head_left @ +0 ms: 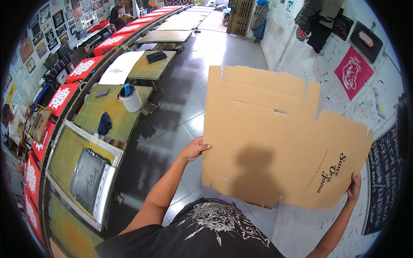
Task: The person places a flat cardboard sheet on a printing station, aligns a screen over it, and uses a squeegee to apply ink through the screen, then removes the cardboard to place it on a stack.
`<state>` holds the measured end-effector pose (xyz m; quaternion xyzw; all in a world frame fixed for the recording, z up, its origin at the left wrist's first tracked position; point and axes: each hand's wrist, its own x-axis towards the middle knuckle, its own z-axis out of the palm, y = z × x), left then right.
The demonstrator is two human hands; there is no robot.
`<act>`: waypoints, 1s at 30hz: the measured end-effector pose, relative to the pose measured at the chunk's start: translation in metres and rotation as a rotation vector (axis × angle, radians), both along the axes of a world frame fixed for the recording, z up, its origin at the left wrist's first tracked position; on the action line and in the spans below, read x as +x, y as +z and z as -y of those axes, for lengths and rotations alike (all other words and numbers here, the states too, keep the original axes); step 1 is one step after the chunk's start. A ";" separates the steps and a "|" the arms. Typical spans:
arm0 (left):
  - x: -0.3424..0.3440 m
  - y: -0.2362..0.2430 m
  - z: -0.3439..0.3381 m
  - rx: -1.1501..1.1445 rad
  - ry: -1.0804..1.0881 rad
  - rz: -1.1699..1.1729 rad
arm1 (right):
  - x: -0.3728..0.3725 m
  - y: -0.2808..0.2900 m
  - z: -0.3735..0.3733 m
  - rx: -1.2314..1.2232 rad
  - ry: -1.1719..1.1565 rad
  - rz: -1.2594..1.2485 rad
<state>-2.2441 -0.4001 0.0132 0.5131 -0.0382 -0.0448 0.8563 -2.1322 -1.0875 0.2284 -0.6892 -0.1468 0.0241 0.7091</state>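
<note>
A large flat sheet of brown cardboard (pixel 258 129), cut with tabs and slots like an unfolded box, spans the space in front of me. Black lettering is printed near its right side, and a shadow falls across its lower middle. My left hand (pixel 195 148) grips its left edge with the thumb on top. At the lower right edge, my right hand (pixel 354 187) is closed round the board, its fingers partly behind it. The sheet is held up off the floor, tilted.
On my left runs a long printing table (pixel 137 71) bearing a framed screen (pixel 81 133), a white bucket (pixel 130 101), a dark cloth (pixel 104 124) and a black phone-like object (pixel 156 56). Red printed shirts (pixel 81 69) line its far side. Another person (pixel 16 122) is there. A wall (pixel 286 47) stands right.
</note>
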 end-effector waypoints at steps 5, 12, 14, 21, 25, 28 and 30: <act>0.095 0.002 -0.051 -0.298 0.271 0.007 | 0.238 0.004 -0.071 -0.063 0.151 0.032; 0.198 0.039 -0.148 -0.423 0.760 -0.031 | 0.524 0.067 -0.247 0.109 0.021 0.148; 0.214 0.035 -0.188 -0.501 0.854 -0.029 | 0.581 0.046 -0.313 0.346 0.007 0.099; 0.348 0.040 -0.344 -0.556 1.144 0.127 | 0.674 -0.223 -0.532 0.776 0.059 -0.371; 0.419 0.045 -0.466 -0.532 1.324 0.125 | 0.618 -0.375 -0.632 -0.115 0.084 -0.662; 0.480 0.046 -0.545 -0.531 1.389 0.090 | 0.582 -0.439 -0.616 -0.725 0.443 -0.648; 0.515 0.027 -0.609 -0.503 1.382 0.120 | 0.559 -0.474 -0.596 -0.917 0.417 -0.635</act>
